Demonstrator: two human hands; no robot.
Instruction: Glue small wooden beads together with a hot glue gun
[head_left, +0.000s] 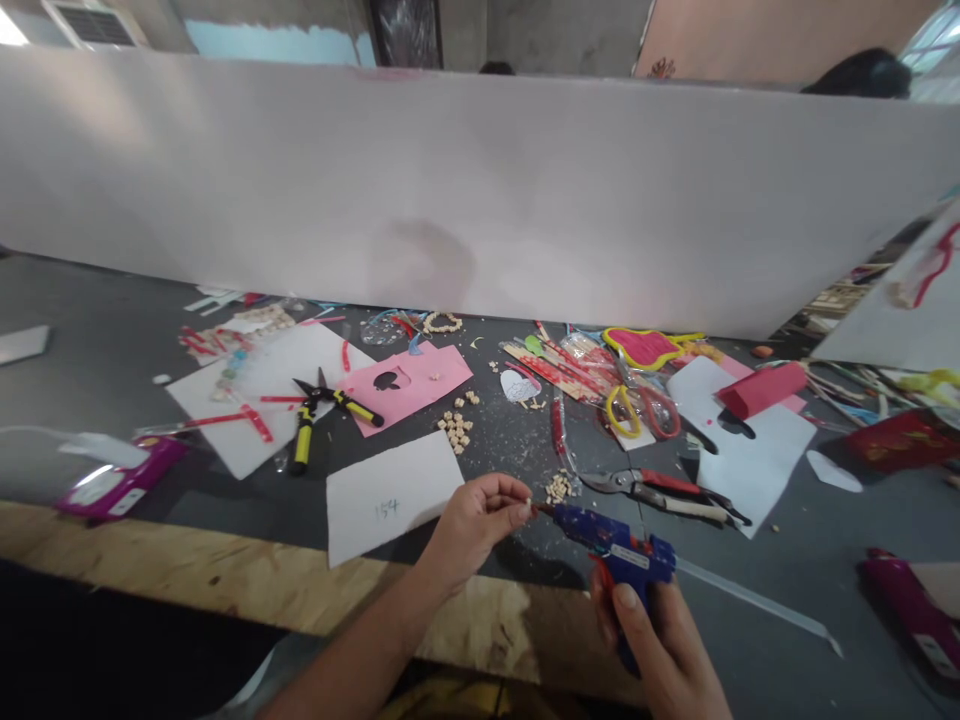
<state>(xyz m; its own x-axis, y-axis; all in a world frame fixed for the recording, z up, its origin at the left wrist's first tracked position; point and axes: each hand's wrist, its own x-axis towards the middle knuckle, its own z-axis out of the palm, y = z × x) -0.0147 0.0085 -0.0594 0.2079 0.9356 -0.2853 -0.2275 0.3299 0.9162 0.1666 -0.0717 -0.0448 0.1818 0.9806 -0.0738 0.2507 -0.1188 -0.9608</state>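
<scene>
In my right hand (652, 630) is a blue glue gun (619, 545), gripped by its handle, its nozzle pointing left. A long clear glue stick (750, 595) sticks out of its back end. My left hand (480, 525) is closed in a pinch at the nozzle tip, on a tiny pale piece too small to name. Just beyond the nozzle lies a small heap of pale pieces (559, 488). Several wooden beads (456, 430) sit farther left, above a white card (394, 497) with writing on it.
Black-and-yellow pliers (304, 440) lie on white paper at left, beside pink paper (409, 385). Red-handled snips (667, 490), scissors (641, 410) and a red paper roll (763, 390) are at right. A tall white board (480, 190) closes off the back. Purple devices (124, 480) flank the table.
</scene>
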